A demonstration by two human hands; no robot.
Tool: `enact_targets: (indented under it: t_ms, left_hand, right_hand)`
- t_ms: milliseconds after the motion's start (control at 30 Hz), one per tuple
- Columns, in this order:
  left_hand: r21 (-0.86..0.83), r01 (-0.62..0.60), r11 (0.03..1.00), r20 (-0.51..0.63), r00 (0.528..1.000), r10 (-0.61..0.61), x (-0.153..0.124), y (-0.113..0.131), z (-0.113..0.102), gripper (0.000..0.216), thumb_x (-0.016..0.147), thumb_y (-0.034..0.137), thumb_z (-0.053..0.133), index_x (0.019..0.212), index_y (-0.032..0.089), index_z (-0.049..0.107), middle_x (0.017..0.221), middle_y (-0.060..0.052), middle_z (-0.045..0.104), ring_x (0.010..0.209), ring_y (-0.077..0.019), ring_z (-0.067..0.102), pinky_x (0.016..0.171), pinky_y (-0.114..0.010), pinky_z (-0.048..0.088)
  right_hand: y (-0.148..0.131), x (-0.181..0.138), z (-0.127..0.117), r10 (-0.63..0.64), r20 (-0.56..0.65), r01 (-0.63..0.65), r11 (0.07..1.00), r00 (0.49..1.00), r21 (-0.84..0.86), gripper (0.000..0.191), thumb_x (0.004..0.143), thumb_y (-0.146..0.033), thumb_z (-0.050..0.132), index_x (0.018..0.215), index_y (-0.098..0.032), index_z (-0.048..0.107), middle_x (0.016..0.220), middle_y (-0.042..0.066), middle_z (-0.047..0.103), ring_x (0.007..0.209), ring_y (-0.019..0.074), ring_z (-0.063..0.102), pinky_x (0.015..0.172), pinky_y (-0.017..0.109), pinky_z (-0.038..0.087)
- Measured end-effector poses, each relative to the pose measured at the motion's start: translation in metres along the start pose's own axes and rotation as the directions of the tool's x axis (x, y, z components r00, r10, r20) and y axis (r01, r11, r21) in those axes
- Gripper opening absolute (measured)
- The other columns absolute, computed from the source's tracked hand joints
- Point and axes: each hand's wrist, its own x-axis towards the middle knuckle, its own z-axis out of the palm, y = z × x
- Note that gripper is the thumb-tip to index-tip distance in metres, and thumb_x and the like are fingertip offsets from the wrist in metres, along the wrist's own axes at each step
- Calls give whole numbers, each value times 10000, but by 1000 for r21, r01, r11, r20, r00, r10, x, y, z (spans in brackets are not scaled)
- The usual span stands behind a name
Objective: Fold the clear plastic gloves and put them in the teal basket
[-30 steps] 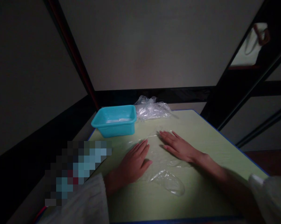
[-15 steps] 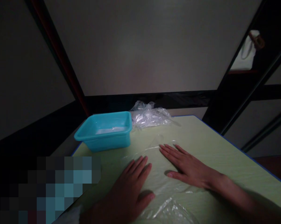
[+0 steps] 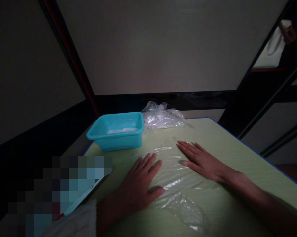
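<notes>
Rear panel (image 3: 148, 49): flat, grey, upper middle of the view.
Base band (image 3: 207, 100): black, glossy, horizontal, below the rear panel.
Left panel (image 3: 22, 49): darker grey, set at an angle to the rear panel.
Upright strip (image 3: 66, 46): dark, reddish, between both panels.
Right-hand shelf (image 3: 268, 69): reddish edge, dark recess; carries a white bag (image 3: 272, 52).
Floor (image 3: 293, 174): dark reddish, visible far right.
Desk (image 3: 227, 144): pale green top, blue edging.
Light: dim; corners in shadow.
</notes>
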Motion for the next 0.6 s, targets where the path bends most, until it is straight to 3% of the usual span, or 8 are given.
enact_targets:
  t_ms: [67,133,200,267,400,600]
  left_hand:
    - [-7,-37,999,-114,993,36,-2,3,1,624,787,293,582,1359,145,382,1445,-147,323,1331,-307,283,1067,-516,265]
    - [-21,-97,995,-253,963,89,-5,7,3,500,792,222,535,1282,139,475,1378,-140,435,1271,-282,389,1041,-476,332]
    - [-62,-141,988,-353,929,110,-7,10,5,352,807,162,474,1143,153,578,1260,-117,552,1157,-244,504,972,-421,417]
    - [-144,-160,977,-396,914,91,-9,13,6,260,811,121,440,969,166,641,1091,-91,638,997,-210,585,866,-362,479]
    - [-368,-158,916,-340,940,25,-9,18,2,205,775,81,476,727,155,661,763,-40,633,717,-148,584,650,-242,468]
    - [-456,-167,874,-127,984,122,-11,25,-6,198,735,5,548,717,120,708,662,-9,565,591,-91,519,529,-173,358]
  right_hand:
    - [-12,-2,-8,-33,-58,35,999,998,37,604,906,-528,346,1400,-181,324,1441,146,341,1320,313,297,1058,575,198]
    - [-29,-6,-17,-153,-88,166,972,984,168,481,900,-455,433,1292,-178,468,1306,136,509,1226,270,437,1032,498,304]
    - [-46,-12,-24,-280,-51,278,885,959,374,293,894,-366,487,1082,-176,607,1086,103,609,1038,199,557,870,349,461]
    - [-58,-18,-28,-348,24,293,823,937,488,175,833,-318,590,902,-172,658,894,59,619,856,161,589,743,283,481]
    - [-64,-29,-29,-397,152,269,813,905,517,172,698,-335,721,761,-181,678,751,17,609,731,146,577,682,273,459]
    - [-62,-38,-35,-434,174,299,811,884,503,190,597,-241,786,740,-195,671,734,-1,640,728,156,589,659,263,459]
